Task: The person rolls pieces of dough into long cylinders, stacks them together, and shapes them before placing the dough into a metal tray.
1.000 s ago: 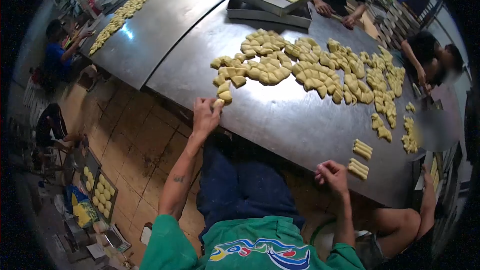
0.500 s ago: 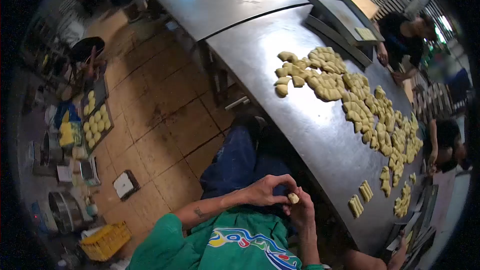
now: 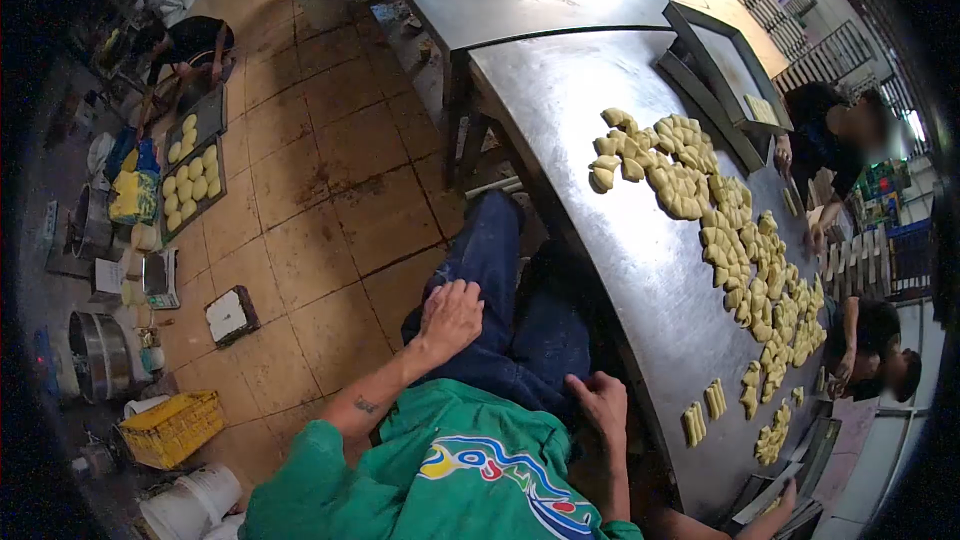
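Note:
My left hand lies back-up on my dark trousers, its fingers curled under and pressed together. Whatever it may hold is hidden. Lower to the right, beside my thigh and near the table edge, my right hand has its thumb stuck out apart from the fingers. No object shows in it, and the other fingers are partly hidden. On the metal table to my right lie many pale yellow dough pieces. Short dough sticks lie in small groups closer to me.
A metal tray stands at the table's far side, where co-workers have their hands near the dough. Left on the tiled floor are trays of dough rounds, a yellow crate, a steel pot and a crouching person.
My hands, earlier together pinching a small piece of dough, have parted. The left moved up-left onto my thigh; the right dropped beside my leg. The dough piece no longer shows. The view has shifted.

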### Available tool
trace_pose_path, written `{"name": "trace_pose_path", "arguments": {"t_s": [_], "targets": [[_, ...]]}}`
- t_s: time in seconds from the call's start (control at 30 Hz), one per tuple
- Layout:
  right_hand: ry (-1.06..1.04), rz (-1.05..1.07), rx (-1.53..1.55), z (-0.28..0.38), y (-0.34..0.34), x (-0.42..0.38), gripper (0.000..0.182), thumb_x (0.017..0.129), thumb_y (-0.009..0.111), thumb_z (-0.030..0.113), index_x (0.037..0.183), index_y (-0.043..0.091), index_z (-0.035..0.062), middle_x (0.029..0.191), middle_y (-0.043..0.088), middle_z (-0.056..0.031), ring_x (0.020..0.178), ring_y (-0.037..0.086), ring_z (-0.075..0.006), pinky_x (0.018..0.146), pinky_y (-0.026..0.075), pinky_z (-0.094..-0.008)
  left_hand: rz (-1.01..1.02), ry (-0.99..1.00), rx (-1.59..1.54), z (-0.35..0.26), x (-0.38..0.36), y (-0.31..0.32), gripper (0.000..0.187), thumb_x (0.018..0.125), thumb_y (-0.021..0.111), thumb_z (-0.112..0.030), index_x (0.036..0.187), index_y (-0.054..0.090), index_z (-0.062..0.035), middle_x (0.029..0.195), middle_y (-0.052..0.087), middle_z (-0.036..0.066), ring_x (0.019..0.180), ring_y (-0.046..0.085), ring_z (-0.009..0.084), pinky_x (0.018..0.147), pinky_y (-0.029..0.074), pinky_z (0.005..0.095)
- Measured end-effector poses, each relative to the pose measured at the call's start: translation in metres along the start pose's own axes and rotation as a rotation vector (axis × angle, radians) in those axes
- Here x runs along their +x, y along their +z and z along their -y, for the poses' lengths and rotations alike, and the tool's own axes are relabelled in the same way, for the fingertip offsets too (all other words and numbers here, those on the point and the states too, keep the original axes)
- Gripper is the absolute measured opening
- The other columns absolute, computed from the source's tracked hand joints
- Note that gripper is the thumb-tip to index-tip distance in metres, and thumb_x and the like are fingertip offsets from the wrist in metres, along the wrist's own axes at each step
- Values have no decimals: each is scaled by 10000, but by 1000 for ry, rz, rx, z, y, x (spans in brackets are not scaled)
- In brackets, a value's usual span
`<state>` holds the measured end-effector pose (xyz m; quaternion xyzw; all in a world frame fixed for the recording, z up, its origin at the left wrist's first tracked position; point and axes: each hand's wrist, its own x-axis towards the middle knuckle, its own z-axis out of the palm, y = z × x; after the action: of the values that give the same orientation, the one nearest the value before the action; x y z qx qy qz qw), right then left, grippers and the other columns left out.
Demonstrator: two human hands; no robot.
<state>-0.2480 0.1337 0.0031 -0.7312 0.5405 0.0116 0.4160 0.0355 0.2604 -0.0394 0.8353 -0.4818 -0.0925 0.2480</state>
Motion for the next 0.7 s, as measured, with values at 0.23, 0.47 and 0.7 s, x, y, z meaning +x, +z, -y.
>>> {"name": "trace_pose_path", "arguments": {"t_s": [0.23,0.47,0.7], "targets": [[-91,114,-168,-1,-1,2,340,853,683,254,785,612,-71,613,541,-169,600,522,-149,569,432,-378,623,209,-459,6,-10,-20,139,767,584,-112,778,500,-2,699,581,211,683,606,392,615,473,476],[-139,516,27,15,-4,-8,270,887,641,226,785,629,-24,597,535,-35,565,456,-124,533,385,-351,634,123,-456,-19,-6,-37,270,843,683,-276,813,598,-22,689,647,154,657,652,314,596,487,407],[64,125,975,61,4,26,235,946,581,226,1022,622,8,868,627,-25,770,591,-115,679,471,-252,674,-184,-1162,-60,-7,-14,372,899,700,-133,1211,545,-4,1127,616,54,920,598,92,812,509,239]]}}
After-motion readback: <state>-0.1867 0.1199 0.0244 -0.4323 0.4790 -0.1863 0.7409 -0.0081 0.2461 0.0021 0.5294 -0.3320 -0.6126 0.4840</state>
